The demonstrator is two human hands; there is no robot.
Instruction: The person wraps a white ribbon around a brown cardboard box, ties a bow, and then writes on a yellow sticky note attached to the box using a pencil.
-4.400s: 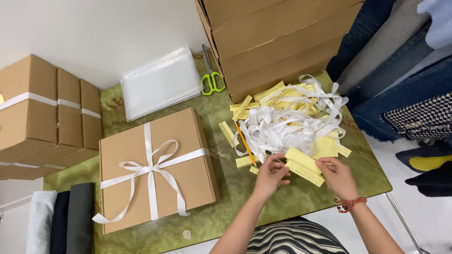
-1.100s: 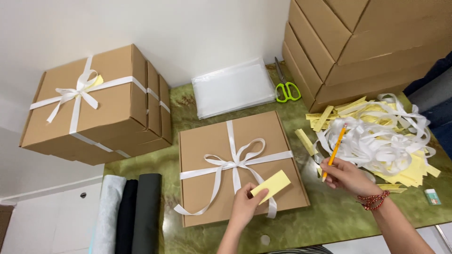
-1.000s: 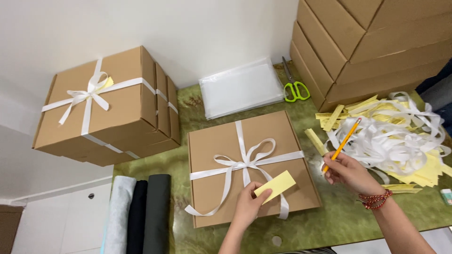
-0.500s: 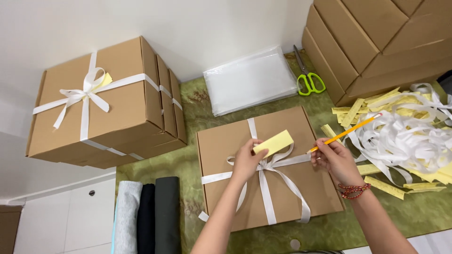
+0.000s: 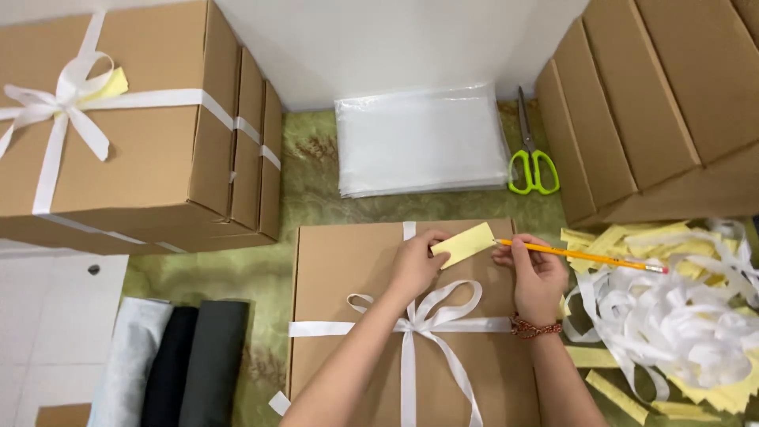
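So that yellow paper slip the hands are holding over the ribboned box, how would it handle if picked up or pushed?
The yellow slip looks thin and flat, so probably very light and floppy. The left hand pinches one end and it stays fairly straight, so it may have slight stiffness. Pushed across the cardboard box, it would likely slide or flutter rather than roll.

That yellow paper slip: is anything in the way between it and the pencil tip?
Nothing visible. The left hand pinches the yellow slip above the ribboned cardboard box. The right hand holds the pencil, whose tip sits at the slip's right edge with only open space between.
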